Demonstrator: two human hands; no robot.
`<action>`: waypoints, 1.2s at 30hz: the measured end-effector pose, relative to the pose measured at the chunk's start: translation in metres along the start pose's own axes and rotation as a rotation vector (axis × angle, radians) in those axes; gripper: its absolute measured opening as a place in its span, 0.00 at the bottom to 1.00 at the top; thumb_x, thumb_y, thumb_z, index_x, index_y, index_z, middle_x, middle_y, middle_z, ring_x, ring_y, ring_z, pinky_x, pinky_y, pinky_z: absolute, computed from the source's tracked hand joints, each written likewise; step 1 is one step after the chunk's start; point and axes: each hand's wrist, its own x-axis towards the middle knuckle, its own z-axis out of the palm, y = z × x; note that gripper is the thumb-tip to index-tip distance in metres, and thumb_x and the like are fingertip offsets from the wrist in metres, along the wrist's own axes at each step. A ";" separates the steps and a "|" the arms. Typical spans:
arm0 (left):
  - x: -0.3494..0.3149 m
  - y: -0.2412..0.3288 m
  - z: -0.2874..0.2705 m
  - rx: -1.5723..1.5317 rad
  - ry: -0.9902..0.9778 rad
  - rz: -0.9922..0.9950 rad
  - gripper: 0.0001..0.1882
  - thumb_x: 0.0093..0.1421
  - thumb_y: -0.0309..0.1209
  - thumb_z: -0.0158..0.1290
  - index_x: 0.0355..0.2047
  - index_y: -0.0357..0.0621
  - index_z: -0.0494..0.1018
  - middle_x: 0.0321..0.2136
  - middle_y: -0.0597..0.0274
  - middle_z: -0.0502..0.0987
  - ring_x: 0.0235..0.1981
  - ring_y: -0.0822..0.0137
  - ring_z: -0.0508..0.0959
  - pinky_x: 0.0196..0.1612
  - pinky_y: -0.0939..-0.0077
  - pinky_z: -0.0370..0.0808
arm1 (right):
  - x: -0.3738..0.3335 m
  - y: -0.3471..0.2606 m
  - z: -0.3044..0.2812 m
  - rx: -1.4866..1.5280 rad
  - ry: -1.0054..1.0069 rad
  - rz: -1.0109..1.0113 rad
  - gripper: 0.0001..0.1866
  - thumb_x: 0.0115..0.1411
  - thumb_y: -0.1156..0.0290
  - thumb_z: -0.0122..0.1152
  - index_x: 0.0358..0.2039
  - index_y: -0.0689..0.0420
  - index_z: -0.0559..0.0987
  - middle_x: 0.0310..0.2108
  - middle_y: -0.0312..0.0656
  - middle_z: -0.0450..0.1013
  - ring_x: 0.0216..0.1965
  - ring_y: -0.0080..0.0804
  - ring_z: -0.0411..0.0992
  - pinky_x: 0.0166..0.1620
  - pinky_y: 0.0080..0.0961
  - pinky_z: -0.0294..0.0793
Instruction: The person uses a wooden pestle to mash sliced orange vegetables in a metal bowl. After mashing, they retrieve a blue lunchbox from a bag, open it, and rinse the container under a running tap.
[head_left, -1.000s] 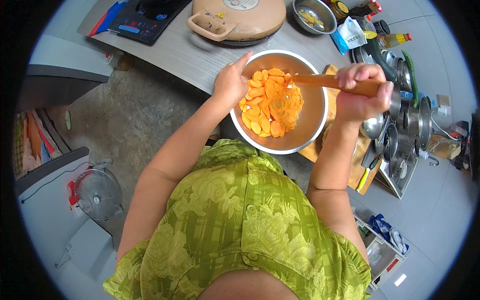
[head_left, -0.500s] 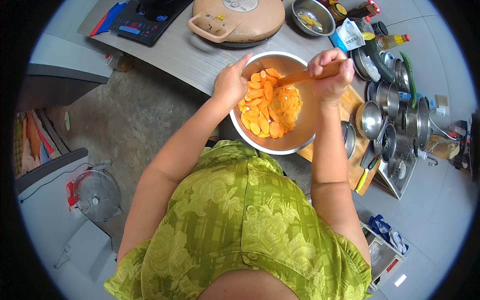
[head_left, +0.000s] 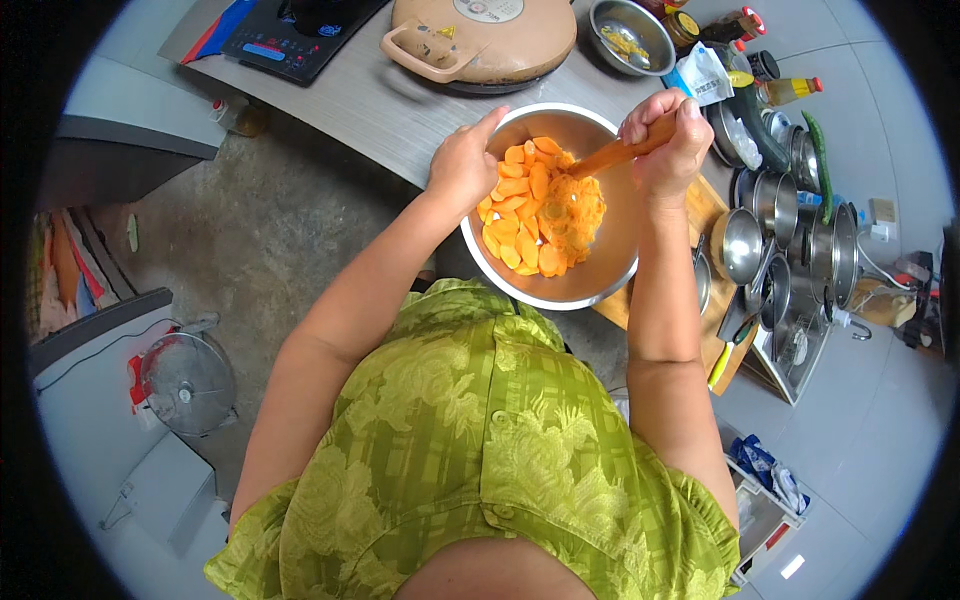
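A large steel mixing bowl (head_left: 620, 281) stands at the counter's front edge, close to my body. My left hand (head_left: 464, 165) grips its left rim, thumb over the edge. In the bowl, orange carrot slices (head_left: 516, 206) lie on the left. Orange mash (head_left: 577, 212) lies on the right. My right hand (head_left: 672, 143) is closed around a thick wooden stick (head_left: 613, 155), raised over the bowl's right rim. The stick slants down to the left, and its lower end meets the orange food near the far side. Exactly how deep that end sits is hidden.
A wooden cutting board (head_left: 704, 208) lies under and right of the bowl. Behind stand a tan electric griddle (head_left: 510, 45), a black induction cooker (head_left: 290, 45) and a small steel bowl (head_left: 631, 38). Pots (head_left: 776, 200), bottles (head_left: 790, 90) and a green-yellow knife (head_left: 722, 362) crowd the right.
The wooden stick and my right hand have shifted slightly right. My left hand stays on the bowl's rim. The whole view has moved a little.
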 end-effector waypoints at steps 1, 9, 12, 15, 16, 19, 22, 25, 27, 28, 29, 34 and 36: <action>0.000 -0.003 0.002 -0.001 0.016 0.019 0.32 0.49 0.19 0.49 0.57 0.54 0.66 0.34 0.45 0.74 0.38 0.48 0.75 0.43 0.59 0.72 | -0.001 -0.006 -0.002 -0.011 -0.012 -0.040 0.24 0.59 0.51 0.46 0.19 0.60 0.68 0.11 0.41 0.64 0.14 0.26 0.63 0.19 0.22 0.64; 0.000 0.004 -0.005 0.005 -0.036 -0.019 0.32 0.49 0.19 0.48 0.57 0.53 0.66 0.35 0.45 0.74 0.38 0.48 0.75 0.43 0.58 0.72 | 0.001 0.007 0.005 0.106 -0.057 -0.056 0.24 0.59 0.50 0.45 0.20 0.59 0.68 0.12 0.39 0.63 0.14 0.25 0.62 0.21 0.21 0.64; 0.000 0.004 -0.004 -0.005 -0.024 -0.012 0.32 0.49 0.19 0.48 0.57 0.53 0.66 0.34 0.45 0.74 0.37 0.48 0.75 0.42 0.58 0.72 | 0.004 0.003 0.004 0.044 -0.023 -0.027 0.23 0.60 0.52 0.45 0.20 0.60 0.68 0.12 0.40 0.64 0.14 0.25 0.62 0.21 0.21 0.65; 0.001 0.005 -0.005 0.005 -0.030 -0.033 0.32 0.49 0.19 0.48 0.57 0.53 0.66 0.34 0.45 0.74 0.37 0.48 0.75 0.42 0.58 0.72 | 0.001 -0.014 -0.001 0.089 -0.016 -0.145 0.22 0.60 0.53 0.45 0.20 0.59 0.69 0.12 0.40 0.64 0.15 0.27 0.64 0.21 0.23 0.68; 0.000 0.004 -0.004 0.015 -0.043 -0.052 0.32 0.49 0.19 0.48 0.57 0.53 0.66 0.34 0.45 0.74 0.38 0.48 0.75 0.42 0.58 0.72 | 0.001 -0.028 0.005 0.159 -0.002 -0.134 0.23 0.61 0.52 0.44 0.21 0.59 0.68 0.12 0.39 0.63 0.15 0.27 0.64 0.21 0.24 0.68; -0.002 0.003 -0.004 0.012 -0.019 -0.040 0.32 0.49 0.19 0.48 0.57 0.53 0.65 0.34 0.45 0.74 0.38 0.48 0.75 0.42 0.58 0.72 | 0.009 -0.024 -0.002 0.099 -0.026 -0.098 0.23 0.59 0.50 0.45 0.21 0.58 0.68 0.13 0.38 0.64 0.14 0.27 0.64 0.20 0.23 0.66; 0.001 0.003 -0.003 -0.002 -0.034 -0.013 0.31 0.49 0.19 0.48 0.57 0.53 0.65 0.34 0.45 0.74 0.38 0.48 0.75 0.42 0.58 0.72 | 0.008 0.003 -0.007 -0.011 0.012 0.016 0.23 0.59 0.49 0.44 0.21 0.58 0.67 0.13 0.39 0.62 0.15 0.28 0.60 0.21 0.27 0.63; 0.000 -0.003 0.000 0.005 0.012 0.031 0.31 0.49 0.19 0.48 0.56 0.52 0.65 0.34 0.45 0.74 0.37 0.48 0.75 0.42 0.58 0.72 | 0.002 0.002 -0.003 0.024 0.003 -0.013 0.23 0.59 0.51 0.46 0.20 0.59 0.67 0.11 0.40 0.62 0.13 0.27 0.61 0.19 0.24 0.64; 0.000 0.000 -0.002 0.024 -0.018 0.003 0.31 0.49 0.19 0.49 0.56 0.52 0.65 0.34 0.45 0.74 0.37 0.48 0.75 0.42 0.58 0.72 | 0.000 -0.008 0.000 0.026 0.043 -0.094 0.22 0.60 0.54 0.45 0.19 0.60 0.68 0.11 0.40 0.63 0.11 0.26 0.61 0.17 0.22 0.63; 0.001 0.001 -0.003 0.033 -0.033 -0.012 0.31 0.49 0.19 0.49 0.56 0.52 0.66 0.34 0.45 0.74 0.37 0.48 0.75 0.42 0.58 0.72 | 0.003 -0.016 0.000 0.049 0.051 -0.115 0.23 0.60 0.53 0.45 0.19 0.60 0.68 0.11 0.40 0.63 0.12 0.27 0.62 0.17 0.23 0.63; 0.001 0.001 -0.003 0.028 -0.029 -0.016 0.31 0.49 0.19 0.49 0.56 0.52 0.65 0.34 0.45 0.74 0.37 0.48 0.75 0.43 0.57 0.72 | 0.004 -0.024 0.001 0.072 0.051 -0.104 0.23 0.60 0.52 0.45 0.19 0.60 0.68 0.11 0.40 0.63 0.12 0.27 0.63 0.17 0.23 0.64; 0.000 0.001 -0.001 -0.019 -0.003 0.027 0.31 0.49 0.19 0.49 0.57 0.51 0.65 0.34 0.45 0.74 0.38 0.48 0.75 0.43 0.58 0.72 | 0.001 0.002 -0.008 0.071 0.049 0.021 0.23 0.58 0.50 0.48 0.21 0.59 0.68 0.13 0.39 0.63 0.14 0.27 0.63 0.20 0.24 0.65; 0.000 0.000 -0.002 -0.012 -0.008 0.027 0.31 0.49 0.19 0.49 0.57 0.51 0.65 0.34 0.45 0.74 0.38 0.48 0.75 0.43 0.58 0.72 | -0.001 0.001 -0.009 0.085 0.048 0.003 0.23 0.59 0.50 0.48 0.21 0.59 0.69 0.13 0.39 0.64 0.14 0.27 0.63 0.20 0.24 0.65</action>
